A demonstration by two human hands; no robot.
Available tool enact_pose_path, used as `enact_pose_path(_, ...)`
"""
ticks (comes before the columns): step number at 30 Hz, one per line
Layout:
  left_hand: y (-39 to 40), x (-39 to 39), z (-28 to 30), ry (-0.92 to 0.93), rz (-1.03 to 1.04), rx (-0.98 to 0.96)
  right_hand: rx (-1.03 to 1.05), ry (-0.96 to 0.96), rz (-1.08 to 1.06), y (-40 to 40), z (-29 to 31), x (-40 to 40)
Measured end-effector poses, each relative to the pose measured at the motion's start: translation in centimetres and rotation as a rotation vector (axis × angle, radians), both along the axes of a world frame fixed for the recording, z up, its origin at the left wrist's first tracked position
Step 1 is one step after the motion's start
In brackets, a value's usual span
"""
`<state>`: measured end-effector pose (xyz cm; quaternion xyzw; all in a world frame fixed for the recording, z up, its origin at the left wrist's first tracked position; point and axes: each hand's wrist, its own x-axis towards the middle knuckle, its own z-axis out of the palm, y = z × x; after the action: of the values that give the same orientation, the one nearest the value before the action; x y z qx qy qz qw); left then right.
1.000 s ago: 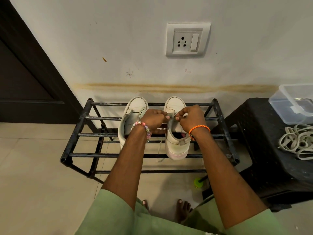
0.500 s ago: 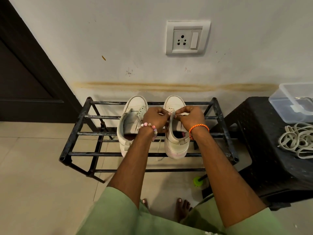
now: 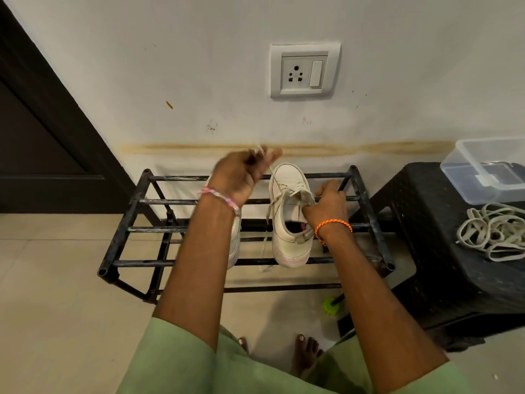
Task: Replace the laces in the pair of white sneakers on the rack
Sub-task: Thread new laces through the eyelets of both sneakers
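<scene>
Fingers of the left hand (image 3: pixel 241 173) are raised above the rack and smeared by motion blur; they seem to pinch the end of a lace (image 3: pixel 274 177) near the fingertips, but the exact grip is hard to make out. That lace runs down from the blurred fingertips to the eyelets of the right sneaker (image 3: pixel 289 214). At the far left a dark door (image 3: pixel 42 132) is cut off by the frame edge. The black metal rack (image 3: pixel 136 223) stands on the tiled floor against the wall. The left sneaker (image 3: pixel 235 245) sits on the rack's bars but is almost wholly hidden behind the left forearm; only a strip of its side and sole shows. The right sneaker stands just beside it on the same bars, toe toward the wall, with loose lace trailing down its left side past the front bar. The right hand (image 3: pixel 326 206) grips the sneaker at its tongue and collar, fingers curled over the upper, the thumb side hidden. Above, a wall socket (image 3: pixel 305 71) is fixed to the wall. Below the rack's right end, a small green object (image 3: pixel 330 305) lies on the floor, too small to identify. Farther right, on a black stool (image 3: pixel 426 251), rests a tangle of white laces (image 3: pixel 494 230) and a clear plastic box (image 3: pixel 483 172), both clipped by the right edge.
</scene>
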<state>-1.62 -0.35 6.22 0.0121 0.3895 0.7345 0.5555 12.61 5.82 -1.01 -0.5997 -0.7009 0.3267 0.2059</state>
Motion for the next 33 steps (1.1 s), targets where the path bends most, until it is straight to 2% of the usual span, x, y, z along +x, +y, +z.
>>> enact_pose_path(1, -0.4, -0.4, 1.0, -0.146, 0.041, 0.134, -0.002, 0.007, -0.002, 0.0, 0.1, 0.1)
enact_pose_path(2, -0.8, -0.7, 2.0, -0.216, 0.068, 0.237, -0.002, 0.014, -0.005, 0.0, 0.1, 0.1)
enact_pose_path(4, -1.3, -1.1, 3.3, -0.220, 0.082, 0.336, -0.015, 0.022, 0.005, 0.0, 0.2, 0.3)
enact_pose_path(5, -1.4, -1.3, 3.6, -0.145, 0.081, 0.289, -0.026, 0.027, 0.016, 0.0, 0.2, 0.4)
enact_pose_path(6, -1.4, -1.3, 3.6, 0.004, 0.069, 0.175, -0.035, 0.034, 0.032, 0.1, 0.3, 0.5)
enact_pose_path(9, -1.1, -0.7, 1.3, 0.711, -0.094, -0.338, -0.067, 0.062, 0.069, 0.5, 0.4, 0.9)
enact_pose_path(11, -0.8, 0.1, -1.1, 1.084, -0.266, -0.524, -0.096, 0.078, 0.080, 0.9, 0.4, 1.1)
enact_pose_path(13, -0.4, 1.2, -3.0, 1.294, -0.424, -0.557, -0.126, 0.086, 0.095, 1.2, 0.3, 1.1)
enact_pose_path(16, 0.2, 2.2, -4.4, 1.425, -0.469, -0.566, -0.145, 0.085, 0.111, 1.6, 0.2, 1.2)
enact_pose_path(20, 1.0, 2.1, -5.1, 1.421, -0.410, -0.561, -0.181, 0.099, 0.129, 1.7, 0.3, 1.2)
enact_pose_path(24, 1.5, 1.8, -4.9, 1.393, -0.451, -0.595, -0.199, 0.110, 0.140, 1.8, 0.4, 1.2)
enact_pose_path(27, 1.7, 1.5, -3.4, 1.125, -0.408, -0.509, -0.214, 0.117, 0.140, 1.9, 0.4, 1.2)
enact_pose_path(31, 1.0, 1.1, -0.4, 0.680, -0.221, -0.216, -0.221, 0.114, 0.138, 1.9, 0.5, 1.2)
enact_pose_path(33, 0.6, 0.9, 0.7, 0.559, -0.173, -0.126, -0.220, 0.114, 0.138, 1.9, 0.5, 1.2)
